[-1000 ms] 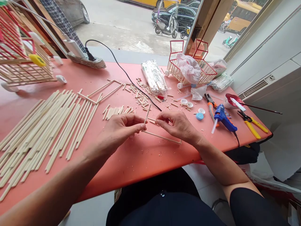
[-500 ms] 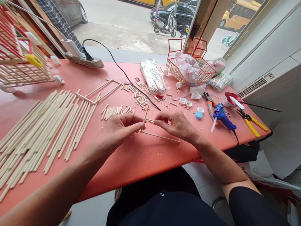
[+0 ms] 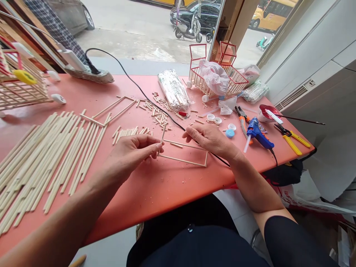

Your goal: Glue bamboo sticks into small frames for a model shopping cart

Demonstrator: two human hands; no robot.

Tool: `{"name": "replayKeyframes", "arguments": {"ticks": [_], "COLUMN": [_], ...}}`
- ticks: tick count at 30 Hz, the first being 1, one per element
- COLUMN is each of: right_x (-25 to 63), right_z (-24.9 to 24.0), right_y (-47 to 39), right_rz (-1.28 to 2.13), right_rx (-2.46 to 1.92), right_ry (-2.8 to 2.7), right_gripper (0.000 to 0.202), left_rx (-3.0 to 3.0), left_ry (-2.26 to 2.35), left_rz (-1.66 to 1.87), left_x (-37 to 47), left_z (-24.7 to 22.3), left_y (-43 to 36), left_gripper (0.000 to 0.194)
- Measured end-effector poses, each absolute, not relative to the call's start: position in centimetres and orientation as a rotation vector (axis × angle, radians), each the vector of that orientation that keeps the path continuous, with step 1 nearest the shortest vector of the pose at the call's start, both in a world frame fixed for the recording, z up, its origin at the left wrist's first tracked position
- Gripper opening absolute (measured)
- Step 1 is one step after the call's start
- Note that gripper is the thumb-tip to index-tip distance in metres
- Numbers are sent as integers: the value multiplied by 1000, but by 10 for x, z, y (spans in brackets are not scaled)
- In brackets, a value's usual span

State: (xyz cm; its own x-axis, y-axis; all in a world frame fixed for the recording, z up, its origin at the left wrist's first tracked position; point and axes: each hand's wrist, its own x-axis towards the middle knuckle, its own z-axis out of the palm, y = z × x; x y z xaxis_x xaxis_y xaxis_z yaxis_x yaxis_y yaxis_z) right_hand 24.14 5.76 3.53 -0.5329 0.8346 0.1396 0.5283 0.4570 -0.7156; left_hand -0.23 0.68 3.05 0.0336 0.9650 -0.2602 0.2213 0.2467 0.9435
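Note:
My left hand [image 3: 141, 148] is closed in a pinch on a short upright stick [image 3: 162, 138] at the left end of a thin wooden stick frame [image 3: 182, 160]. The frame is a long rectangle near the table's front edge. My right hand [image 3: 205, 137] hovers over the frame's far right side, its fingers loosely bent and holding nothing that shows. A loose short stick [image 3: 174, 144] lies just left of its fingertips, apart from them. A black cord [image 3: 139, 87] runs under the right hand.
Long sticks [image 3: 41, 159] cover the left of the pink table [image 3: 144, 207]. Cut pieces [image 3: 158, 111] lie behind the hands. At right are a blue glue gun [image 3: 256, 133], yellow-handled cutters [image 3: 292, 141] and pliers [image 3: 243, 120]. A stick-built cart [image 3: 205, 83] stands at the back.
My right hand has drawn back from the short stick, which now lies by itself. My left hand keeps its pinch on the frame. The whole view has shifted slightly.

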Motion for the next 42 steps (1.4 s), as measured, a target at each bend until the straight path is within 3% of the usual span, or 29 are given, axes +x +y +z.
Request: {"name": "replayKeyframes", "arguments": {"ticks": [4, 12, 42], "right_x": [245, 235, 225], "right_z": [38, 30, 18], "right_y": [57, 51, 43], "right_rz": [803, 721, 653], "right_rx": [-1160, -1098, -1001], "right_ry": [-2253, -2393, -2351], "right_gripper": [28, 17, 24], "left_rx": [1225, 1185, 1121], "left_ry": [1420, 1359, 1333], "left_rz": [860, 851, 859], "left_x": [-3, -4, -1], "left_z": [29, 25, 25], "left_y": [7, 8, 5], "left_gripper": [31, 27, 28]}}
